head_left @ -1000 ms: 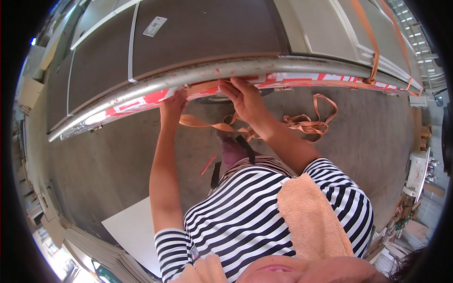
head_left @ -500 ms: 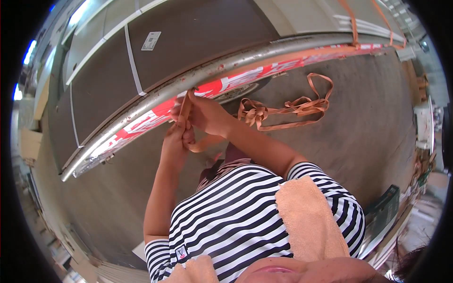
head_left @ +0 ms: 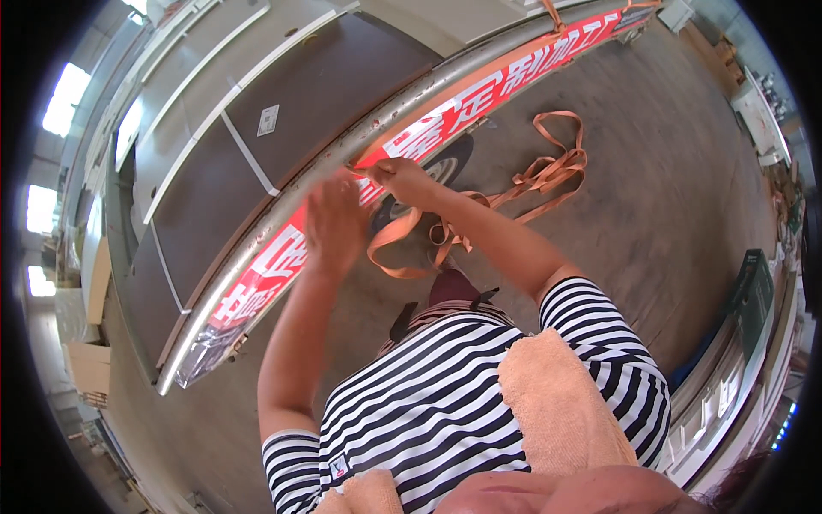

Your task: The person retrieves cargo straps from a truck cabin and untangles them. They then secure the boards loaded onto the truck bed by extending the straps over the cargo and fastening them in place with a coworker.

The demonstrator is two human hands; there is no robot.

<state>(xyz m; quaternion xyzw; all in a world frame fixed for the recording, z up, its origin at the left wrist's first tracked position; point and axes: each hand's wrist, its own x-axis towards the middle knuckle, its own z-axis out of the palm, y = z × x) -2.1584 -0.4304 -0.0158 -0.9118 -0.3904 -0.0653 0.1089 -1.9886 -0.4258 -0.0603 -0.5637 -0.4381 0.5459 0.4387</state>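
My right hand [head_left: 404, 182] is closed, pinching an orange webbing strap beside the metal rail [head_left: 377, 127] of a cart or truck bed. From there the strap [head_left: 396, 231] hangs in a loose loop, and more of it lies in a tangled pile on the floor. At the rail, just left of the right hand, is my left hand [head_left: 336, 224], its back toward me. Motion smears its fingers, so I cannot tell whether it grips the strap. A red banner [head_left: 479, 103] with white lettering runs along the rail's side.
Large dark brown boards [head_left: 342, 73], banded with pale strips, lie stacked behind the rail. Below the rail a wheel [head_left: 441, 167] shows. Grey concrete floor [head_left: 651, 188] spreads to the right. At the lower right leans a dark green box [head_left: 753, 295]; cardboard [head_left: 89, 368] stands at the left.
My hands have come apart from their joint hold on the strap; the left is blurred. The strap's loop hangs wider. The whole view has shifted, with the rail now tilted more steeply.
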